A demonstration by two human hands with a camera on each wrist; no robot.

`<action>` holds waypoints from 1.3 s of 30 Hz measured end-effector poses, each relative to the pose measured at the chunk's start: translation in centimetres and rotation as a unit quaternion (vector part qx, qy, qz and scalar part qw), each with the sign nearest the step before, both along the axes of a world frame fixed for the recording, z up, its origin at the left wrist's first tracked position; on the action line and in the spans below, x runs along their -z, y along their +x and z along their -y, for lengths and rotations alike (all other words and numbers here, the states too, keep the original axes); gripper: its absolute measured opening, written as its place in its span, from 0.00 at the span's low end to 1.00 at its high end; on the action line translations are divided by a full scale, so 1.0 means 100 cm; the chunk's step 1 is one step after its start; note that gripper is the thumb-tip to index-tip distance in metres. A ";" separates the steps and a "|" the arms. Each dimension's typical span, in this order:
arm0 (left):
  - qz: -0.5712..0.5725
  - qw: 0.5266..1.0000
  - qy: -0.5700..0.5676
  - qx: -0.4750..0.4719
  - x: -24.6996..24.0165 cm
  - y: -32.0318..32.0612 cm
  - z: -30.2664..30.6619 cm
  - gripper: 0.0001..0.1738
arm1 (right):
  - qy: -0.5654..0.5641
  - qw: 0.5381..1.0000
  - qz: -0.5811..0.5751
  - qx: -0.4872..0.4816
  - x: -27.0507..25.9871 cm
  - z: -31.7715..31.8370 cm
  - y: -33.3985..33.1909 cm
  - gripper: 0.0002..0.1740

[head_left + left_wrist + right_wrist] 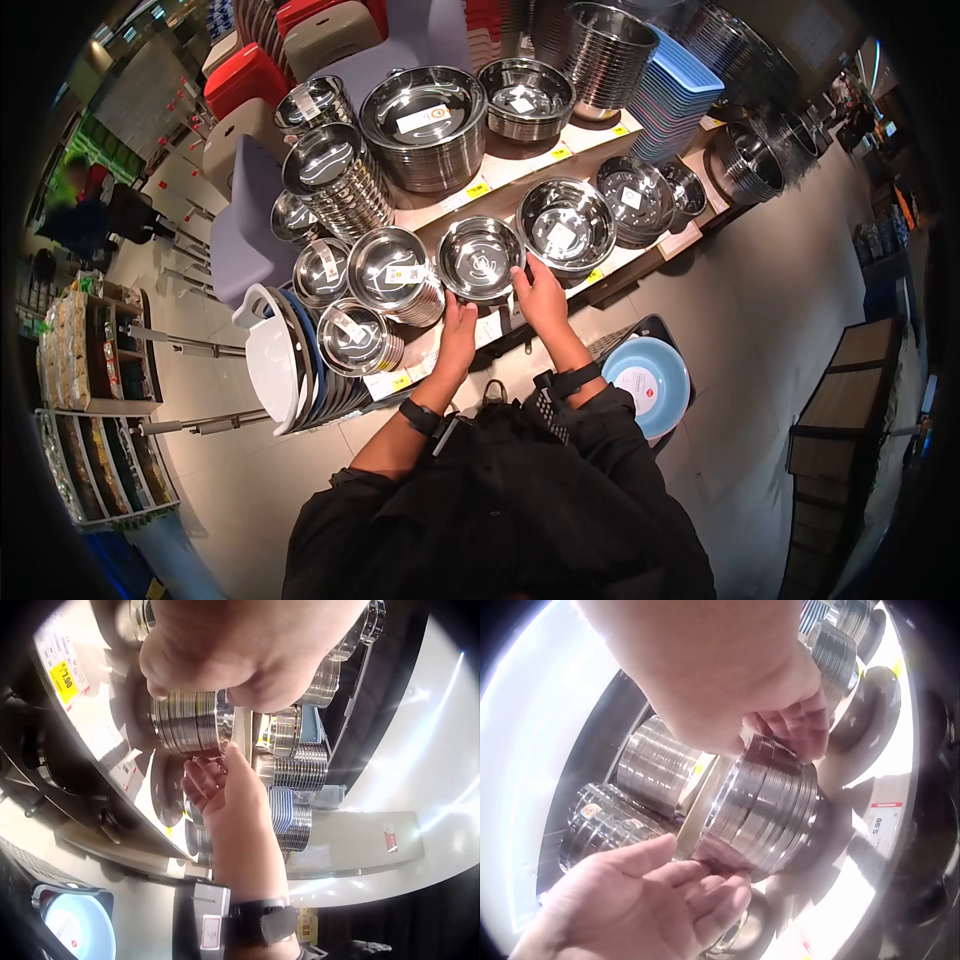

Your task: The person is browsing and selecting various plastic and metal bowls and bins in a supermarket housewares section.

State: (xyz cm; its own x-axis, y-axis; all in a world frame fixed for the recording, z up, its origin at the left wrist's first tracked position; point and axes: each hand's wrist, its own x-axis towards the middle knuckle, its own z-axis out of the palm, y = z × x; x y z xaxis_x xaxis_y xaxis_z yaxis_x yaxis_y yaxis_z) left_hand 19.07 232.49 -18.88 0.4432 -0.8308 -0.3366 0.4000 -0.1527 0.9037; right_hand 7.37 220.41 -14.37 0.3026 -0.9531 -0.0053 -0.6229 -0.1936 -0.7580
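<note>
A stack of shiny stainless steel bowls (480,260) stands on the lower shelf, between both hands. My left hand (458,335) is at its near left side, palm facing the stack. In the right wrist view the left hand's (660,900) fingertips meet the side of the bowls (761,810), fingers loosely bent. On the other side is my right hand (543,298), its thumb by the rim. Seen from the left wrist, the right hand (229,795) has its thumb tip at the stack (187,724) and its fingers relaxed along it.
More steel bowl stacks flank this one, including a wider bowl (566,228) with a label and a labelled stack (395,275). Large basins (425,130) fill the upper shelf. A light blue basin (648,385) sits in a dark basket at right. Price tags line the shelf edge (430,365).
</note>
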 end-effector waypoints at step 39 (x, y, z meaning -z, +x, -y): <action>0.386 0.693 -0.199 0.576 0.066 -0.317 0.052 0.25 | -0.033 0.959 -0.083 0.270 0.070 -0.210 -0.418 0.21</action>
